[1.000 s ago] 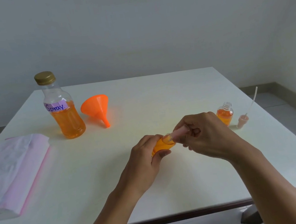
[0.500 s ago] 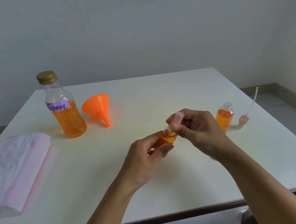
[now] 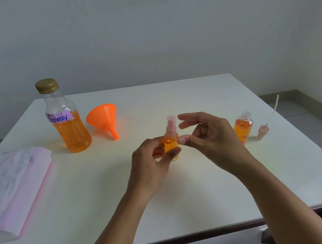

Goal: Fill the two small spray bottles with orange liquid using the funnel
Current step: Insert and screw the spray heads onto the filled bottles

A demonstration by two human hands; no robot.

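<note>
- The small clear spray bottle filled with orange liquid [image 3: 171, 146], fitted with its pale pink spray head and clear cap, is held upright just above the white tabletop [image 3: 188, 191], near its middle; upright holding probably serves to keep the liquid in and the head easy to check.
- The bottle's body is clamped between the thumb and fingers [image 3: 173, 153] of the left hand [image 3: 152, 165], low down, so that the top is left free.
- The right hand [image 3: 206, 135] is seen just beside the bottle with its fingers spread apart and nothing in them; the thumb tip lies close to the bottle's shoulder, though contact cannot be told.
- The second small clear bottle of orange liquid [image 3: 243, 127] stands open-necked to the right, and its pink spray head with the long white dip tube [image 3: 266, 126] lies just beside it, presumably set within reach for fitting next.
- The large clear bottle of orange liquid with the gold cap and "Spray." label [image 3: 67, 124] stands capped at the far left, and the orange plastic funnel [image 3: 103, 118] lies on its side near it; pouring is judged finished.
- A folded pink-and-white cloth [image 3: 8, 188] lies at the left edge.
</note>
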